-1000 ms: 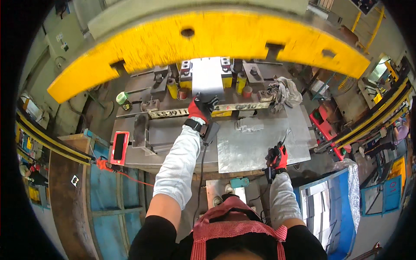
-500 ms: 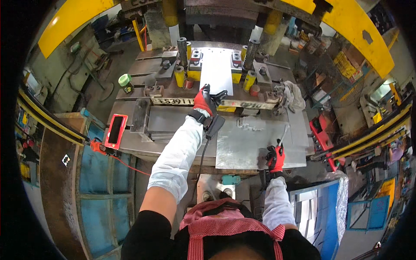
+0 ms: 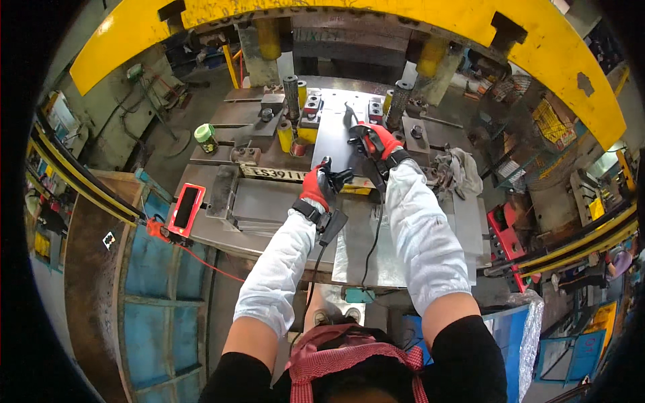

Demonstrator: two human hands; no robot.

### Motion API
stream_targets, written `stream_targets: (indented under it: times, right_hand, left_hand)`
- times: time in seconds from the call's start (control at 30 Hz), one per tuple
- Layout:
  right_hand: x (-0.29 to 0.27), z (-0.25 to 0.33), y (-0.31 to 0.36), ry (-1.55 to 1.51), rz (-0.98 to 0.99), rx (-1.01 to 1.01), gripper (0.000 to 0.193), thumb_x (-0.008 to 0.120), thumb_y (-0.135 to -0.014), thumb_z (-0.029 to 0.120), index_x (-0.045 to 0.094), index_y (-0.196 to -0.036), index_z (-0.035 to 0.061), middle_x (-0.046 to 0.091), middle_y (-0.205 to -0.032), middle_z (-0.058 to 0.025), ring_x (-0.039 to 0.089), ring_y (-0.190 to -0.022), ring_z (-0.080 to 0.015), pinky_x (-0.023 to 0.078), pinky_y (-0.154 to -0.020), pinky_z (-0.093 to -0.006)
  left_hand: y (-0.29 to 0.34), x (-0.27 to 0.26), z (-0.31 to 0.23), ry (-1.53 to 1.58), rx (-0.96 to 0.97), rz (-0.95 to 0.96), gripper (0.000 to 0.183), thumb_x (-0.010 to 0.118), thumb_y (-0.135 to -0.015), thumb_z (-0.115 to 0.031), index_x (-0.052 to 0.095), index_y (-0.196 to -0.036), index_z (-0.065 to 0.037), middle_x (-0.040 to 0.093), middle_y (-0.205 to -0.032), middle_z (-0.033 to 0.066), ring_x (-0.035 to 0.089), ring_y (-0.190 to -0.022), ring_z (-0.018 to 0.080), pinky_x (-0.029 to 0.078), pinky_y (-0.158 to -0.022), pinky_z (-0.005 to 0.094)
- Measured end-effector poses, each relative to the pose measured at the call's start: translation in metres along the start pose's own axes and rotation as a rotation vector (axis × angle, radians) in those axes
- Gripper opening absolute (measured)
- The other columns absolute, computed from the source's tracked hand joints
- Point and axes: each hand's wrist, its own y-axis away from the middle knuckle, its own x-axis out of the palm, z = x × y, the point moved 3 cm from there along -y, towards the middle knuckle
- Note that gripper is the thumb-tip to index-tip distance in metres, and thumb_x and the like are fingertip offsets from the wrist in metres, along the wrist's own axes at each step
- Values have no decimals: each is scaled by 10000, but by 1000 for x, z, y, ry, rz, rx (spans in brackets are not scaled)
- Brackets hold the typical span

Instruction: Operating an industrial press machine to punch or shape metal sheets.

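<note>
My left hand [image 3: 321, 184], in a red and black glove, is at the near edge of the press die, by the front end of a bright metal sheet [image 3: 332, 142]. Its thumb and fingers are spread apart. Over the right side of that sheet reaches my right hand [image 3: 376, 142], similarly gloved, its fingers curled. A slim dark shape [image 3: 350, 115] shows just beyond its fingertips; whether it is a tool or a reflection is unclear. Both wrists wear black straps with dark boxes and cables. Between two upright guide posts, the sheet lies flat.
Stacked grey sheets [image 3: 262, 201] lie left of centre, and a larger sheet [image 3: 363, 252] lies at the front. A red-framed phone [image 3: 186, 209], a green-lidded jar [image 3: 205, 138] and a grey rag [image 3: 462, 171] sit around the press bed. A yellow press guard [image 3: 376, 8] arches overhead.
My right hand has moved from the front right sheet, up and left, over the sheet in the die. My left hand sits somewhat nearer to me. The whole view has shifted slightly.
</note>
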Motion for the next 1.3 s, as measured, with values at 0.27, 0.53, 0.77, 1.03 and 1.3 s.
stream_targets:
  times: [0.27, 0.53, 0.77, 1.03, 1.3]
  right_hand:
    - [77, -14, 205, -188, -309, 4, 392, 518, -857, 112, 457, -1236, 32, 617, -861, -64, 532, -580, -94, 433, -506, -227]
    - [68, -114, 317, -210, -511, 379, 409, 550, -820, 152, 474, -1204, 33, 613, -771, -51, 511, -512, -96, 420, -449, -241]
    - [71, -145, 303, -239, -675, 248, 438, 560, -806, 143, 459, -1221, 41, 607, -749, -51, 507, -494, -107, 428, -436, -249]
    - [71, -157, 357, -348, -904, 187, 442, 547, -824, 160, 441, -1246, 80, 580, -688, -50, 497, -451, -128, 412, -399, -268]
    - [97, -144, 353, -360, -872, 177, 449, 541, -823, 144, 399, -1243, 72, 574, -723, -105, 547, -534, -199, 461, -454, -324]
  left_hand:
    - [36, -34, -15, 0, 89, 24, 377, 479, -895, -304, 433, -1218, -116, 494, -1174, 175, 539, -1002, 400, 478, -837, 457]
    - [0, -15, -15, -29, 103, 37, 299, 449, -915, -225, 465, -1151, -44, 551, -1092, 118, 562, -976, 387, 511, -806, 425]
    - [-50, -3, -32, 69, 120, 30, 399, 500, -890, -305, 446, -1137, 4, 553, -1060, 221, 595, -878, 395, 531, -759, 450]
    - [-62, 17, -35, 112, 82, 100, 372, 423, -923, -219, 371, -1178, 48, 506, -1117, 262, 549, -959, 439, 494, -834, 497]
    - [-103, -59, -48, 97, 87, 52, 403, 393, -927, -238, 356, -1215, 41, 457, -1164, 309, 510, -1009, 463, 456, -878, 521]
